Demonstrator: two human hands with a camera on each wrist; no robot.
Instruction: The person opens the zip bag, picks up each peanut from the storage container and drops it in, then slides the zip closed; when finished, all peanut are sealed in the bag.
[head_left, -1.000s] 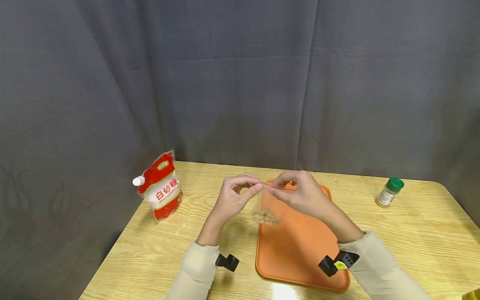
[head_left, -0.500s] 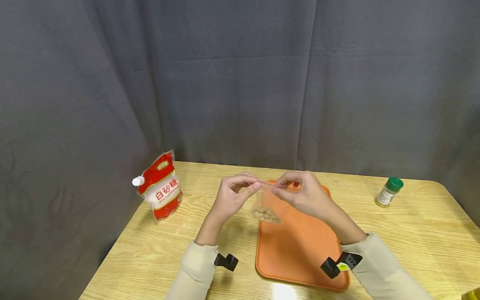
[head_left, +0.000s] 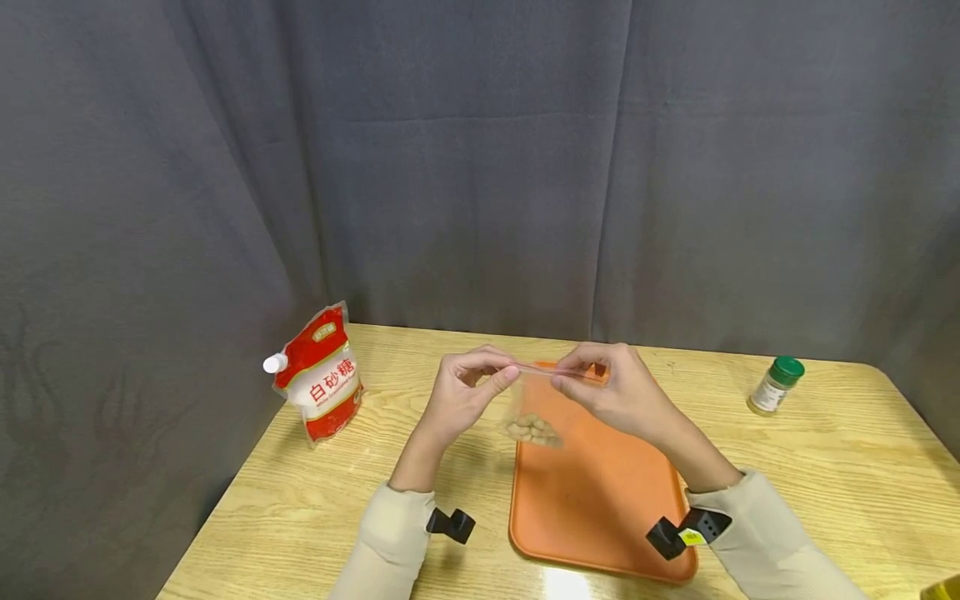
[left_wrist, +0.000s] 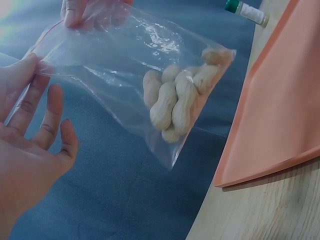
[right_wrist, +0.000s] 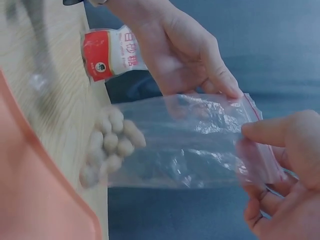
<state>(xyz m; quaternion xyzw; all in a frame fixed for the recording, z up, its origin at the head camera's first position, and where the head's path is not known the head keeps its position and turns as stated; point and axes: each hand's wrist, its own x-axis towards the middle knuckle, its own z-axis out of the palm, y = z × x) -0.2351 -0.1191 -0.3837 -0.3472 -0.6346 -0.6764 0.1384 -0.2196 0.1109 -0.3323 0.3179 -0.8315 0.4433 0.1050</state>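
A clear zip bag [left_wrist: 125, 60] with a red strip along its mouth hangs above the orange tray, peanuts [left_wrist: 172, 100] gathered at its bottom. My left hand [head_left: 465, 396] pinches one end of the mouth between thumb and fingers, its other fingers spread loosely in the left wrist view. The other end is pinched by my right hand [head_left: 611, 387], the thumb [right_wrist: 270, 131] pressing near the red strip. In the head view the mouth stretches as a thin line between both hands. The right wrist view shows the bag's side, with peanuts [right_wrist: 112, 142] in its far end.
Below the hands lies the orange tray [head_left: 585, 517] on the wooden table [head_left: 300, 508]. A red and white sugar pouch [head_left: 326, 375] with a white cap stands at the left. At the right is a green-lidded jar [head_left: 776, 385]. A grey curtain [head_left: 465, 167] hangs behind.
My right hand has shifted slightly to the right along the bag's mouth, so a longer stretch shows between the hands. My left hand stays almost in place, and both still pinch the bag.
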